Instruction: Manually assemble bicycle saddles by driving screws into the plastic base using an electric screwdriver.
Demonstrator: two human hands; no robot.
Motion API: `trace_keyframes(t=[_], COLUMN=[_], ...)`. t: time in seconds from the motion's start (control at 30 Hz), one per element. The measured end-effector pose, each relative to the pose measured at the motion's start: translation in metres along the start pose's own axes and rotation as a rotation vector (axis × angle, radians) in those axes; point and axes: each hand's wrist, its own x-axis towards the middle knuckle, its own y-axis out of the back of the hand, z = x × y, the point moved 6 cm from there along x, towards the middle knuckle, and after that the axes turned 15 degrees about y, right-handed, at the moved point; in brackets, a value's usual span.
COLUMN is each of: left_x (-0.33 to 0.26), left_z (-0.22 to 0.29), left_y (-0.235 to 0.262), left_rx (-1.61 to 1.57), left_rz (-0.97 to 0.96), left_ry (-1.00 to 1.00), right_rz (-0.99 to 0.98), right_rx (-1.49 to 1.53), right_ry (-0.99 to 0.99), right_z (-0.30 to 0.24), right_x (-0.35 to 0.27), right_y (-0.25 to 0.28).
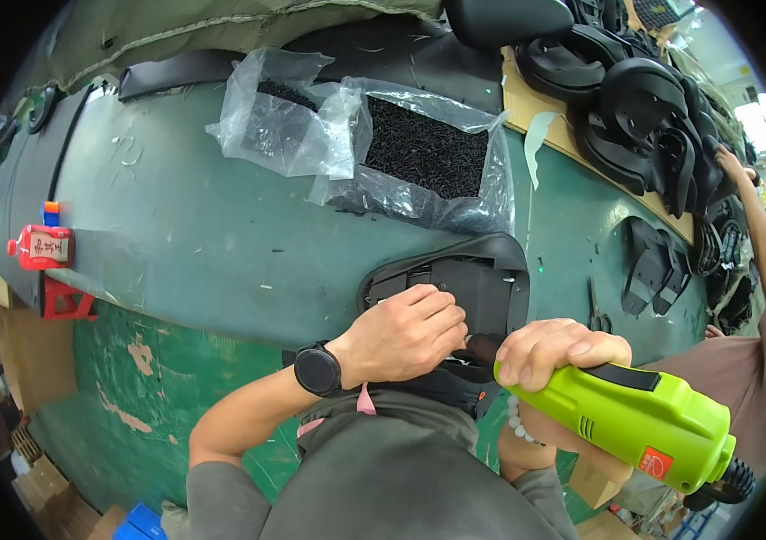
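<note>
Lime-green power tool point(627, 416) in right grip point(552, 353), dull-green worktable point(185, 238), paint-chipped floor point(189, 378).

Black moulded-plastic shell with a broad rounded rim point(468, 283): lies hollow side up, inner panels and small round fastening points exposed; near portion partly hidden. Taken as landmark.

Lime-green, thick-bodied plastic power tool point(630, 409): held at an angle to the right of the shell and on its near side, front end toward the shell, rear end pointing away. Black strip on top, vent slots and orange-red label on the flank, ribbed black cord sleeve at the rear. Working tip not discernible.
</note>
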Motion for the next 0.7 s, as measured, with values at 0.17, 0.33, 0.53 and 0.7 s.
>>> trace_keyframes(t=[0.17,0.33,0.53,0.7], left_x=[0.016,0.013,-0.057,-0.202], left_z=[-0.057,-0.114,-0.125,-0.166], left_y=[0.010,-0.037,0.041,0.185], left_rx=[-0.217,-0.585,-0.839,-0.520], left_rz=[-0.008,-0.416,0.033,1.083], left_ry=[0.240,0.727,0.916,1.347], right_rz=[0.278,0.479,0.583,0.460], right_rx=[-0.050,0.208,0.231,0.301], right_ry=[-0.068,-0.097,-0.091,-0.101], right_z=[-0.005,-0.002,-0.009,0.014], right_x=[-0.006,0.014,0.036,0.035], right_y=[0.015,0.010,0.009,0.008])
